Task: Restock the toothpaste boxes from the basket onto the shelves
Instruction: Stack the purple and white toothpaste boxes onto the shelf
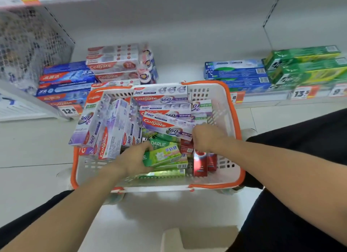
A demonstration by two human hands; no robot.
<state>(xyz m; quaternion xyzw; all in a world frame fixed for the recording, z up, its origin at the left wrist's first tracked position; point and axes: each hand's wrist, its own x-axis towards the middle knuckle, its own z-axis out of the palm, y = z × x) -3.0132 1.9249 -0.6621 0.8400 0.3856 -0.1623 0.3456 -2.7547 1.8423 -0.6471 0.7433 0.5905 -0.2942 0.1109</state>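
Note:
A white basket with an orange rim [231, 120] stands on the floor before the bottom shelf [180, 71]. It is full of toothpaste boxes: purple Colgate 360 boxes [161, 99], green Darlie boxes [165, 155] and red boxes [200, 164]. My left hand [134, 160] reaches into the basket and grips the left end of a green Darlie box. My right hand [206, 138] is inside the basket too, its fingers curled round the right end of a slanted Colgate 360 box [165, 126].
On the shelf, blue and red-white Colgate boxes [90, 77] are stacked at the left, blue boxes [236, 73] and green boxes [304, 64] at the right, with bare shelf between. Price tags [301, 93] line the shelf edge. A wire mesh divider [28, 45] stands far left. My dark-trousered legs flank the basket.

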